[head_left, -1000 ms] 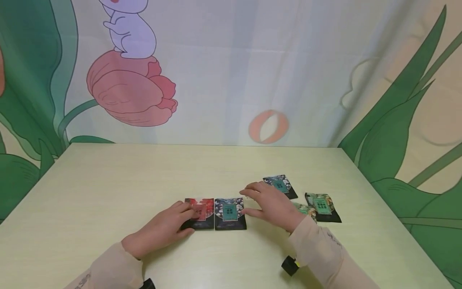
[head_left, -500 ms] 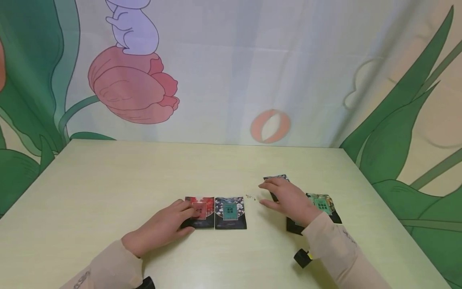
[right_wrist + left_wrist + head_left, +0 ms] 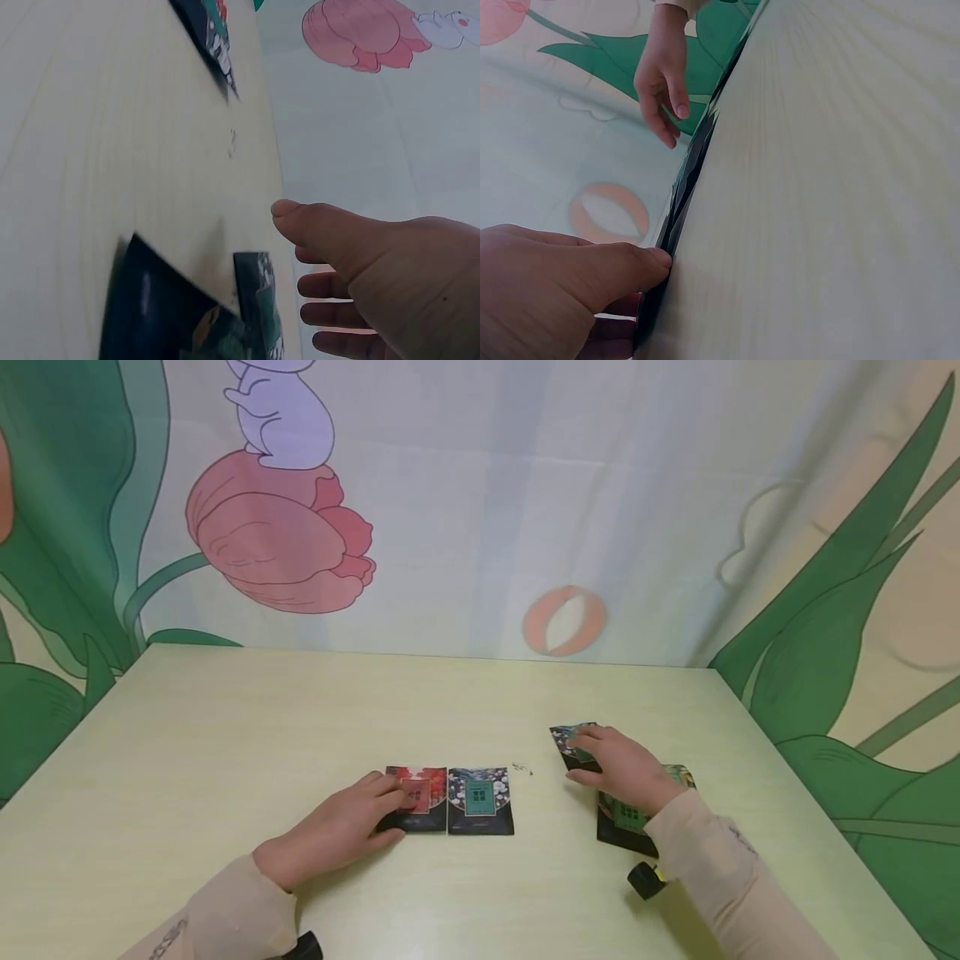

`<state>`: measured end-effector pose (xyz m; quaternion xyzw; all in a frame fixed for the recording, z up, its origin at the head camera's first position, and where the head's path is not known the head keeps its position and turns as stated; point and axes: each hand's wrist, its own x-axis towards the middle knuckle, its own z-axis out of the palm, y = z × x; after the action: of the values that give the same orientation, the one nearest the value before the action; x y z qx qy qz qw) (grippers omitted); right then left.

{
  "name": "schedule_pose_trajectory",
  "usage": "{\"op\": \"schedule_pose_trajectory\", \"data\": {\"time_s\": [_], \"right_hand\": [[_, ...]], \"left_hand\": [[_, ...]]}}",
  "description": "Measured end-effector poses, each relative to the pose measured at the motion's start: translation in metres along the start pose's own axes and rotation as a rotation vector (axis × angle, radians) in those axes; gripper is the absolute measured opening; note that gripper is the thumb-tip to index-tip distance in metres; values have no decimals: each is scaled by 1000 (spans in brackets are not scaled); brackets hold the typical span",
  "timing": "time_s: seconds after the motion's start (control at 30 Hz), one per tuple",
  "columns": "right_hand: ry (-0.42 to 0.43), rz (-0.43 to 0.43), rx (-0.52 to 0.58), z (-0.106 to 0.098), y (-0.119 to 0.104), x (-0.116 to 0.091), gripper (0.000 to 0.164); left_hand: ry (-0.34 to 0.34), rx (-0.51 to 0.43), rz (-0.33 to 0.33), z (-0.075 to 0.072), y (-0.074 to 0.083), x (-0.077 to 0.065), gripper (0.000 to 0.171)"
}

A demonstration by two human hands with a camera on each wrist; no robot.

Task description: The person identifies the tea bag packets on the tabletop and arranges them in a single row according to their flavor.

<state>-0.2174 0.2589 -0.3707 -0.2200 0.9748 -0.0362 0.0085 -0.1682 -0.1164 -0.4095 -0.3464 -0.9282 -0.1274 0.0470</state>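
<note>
My left hand (image 3: 337, 831) rests on the left part of a red-and-black sachet (image 3: 431, 777), fingers over its face and thumb at the near edge. In the left wrist view the thumb (image 3: 656, 257) lies against the dark sachet edge. Right beside the red one lies a sachet with white blossoms on blue (image 3: 480, 797). My right hand (image 3: 630, 772) hovers with loosely spread fingers over another blue blossom sachet (image 3: 564, 742), partly covering it. The right wrist view has this sachet (image 3: 257, 300) just apart from the thumb, with nothing held.
Below the right hand lies a green-labelled sachet (image 3: 622, 839), and another with yellow-green print (image 3: 681, 773) is mostly hidden by the wrist. A small dark mark (image 3: 522, 769) is on the pale table (image 3: 300, 718). A printed curtain (image 3: 450, 527) hangs behind.
My right hand has moved right and slightly away from the blue blossom sachet in the row, to over the farther one. The left hand stays on the red sachet.
</note>
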Motion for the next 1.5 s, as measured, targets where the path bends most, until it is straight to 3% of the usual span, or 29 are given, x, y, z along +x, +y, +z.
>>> {"op": "schedule_pose_trajectory", "data": {"time_s": [0.63,1.5], "right_hand": [[-106,80,75,10,22,2,59],[-106,90,4,11,3,13,60]], "left_hand": [[3,6,10,-1,1,2,29],[10,17,-3,-2,3,0,30]]}}
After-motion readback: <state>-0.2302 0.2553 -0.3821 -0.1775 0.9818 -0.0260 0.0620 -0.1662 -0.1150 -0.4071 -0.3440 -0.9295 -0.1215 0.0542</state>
